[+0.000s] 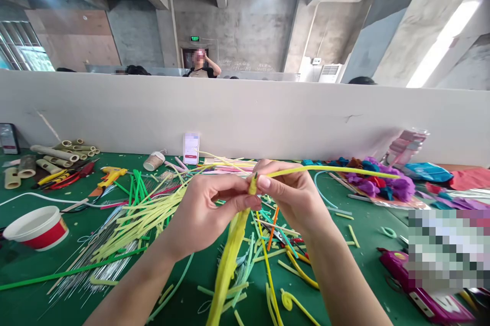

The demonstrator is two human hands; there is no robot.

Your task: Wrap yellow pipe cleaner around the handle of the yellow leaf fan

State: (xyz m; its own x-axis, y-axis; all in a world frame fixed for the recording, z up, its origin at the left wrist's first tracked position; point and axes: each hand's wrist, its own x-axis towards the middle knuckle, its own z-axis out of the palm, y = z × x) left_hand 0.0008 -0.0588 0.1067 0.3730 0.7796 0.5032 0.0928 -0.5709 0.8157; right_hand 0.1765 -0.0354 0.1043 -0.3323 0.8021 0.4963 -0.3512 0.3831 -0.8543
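Note:
Both of my hands meet in the middle of the head view, above the green table. My left hand pinches the top of a yellow bundle of pipe cleaners that hangs down toward me. Thumb and fingers of my right hand are closed on a yellow pipe cleaner, whose free length sticks out to the right. A small dark tip shows where the two hands come together. Exactly how the strip joins the bundle is hidden by my fingers.
Pale yellow pipe cleaners and thin wires lie left. A paper cup, yellow glue gun, pliers and bamboo pieces stand or lie further left. Purple flowers lie right. A white partition closes off the back.

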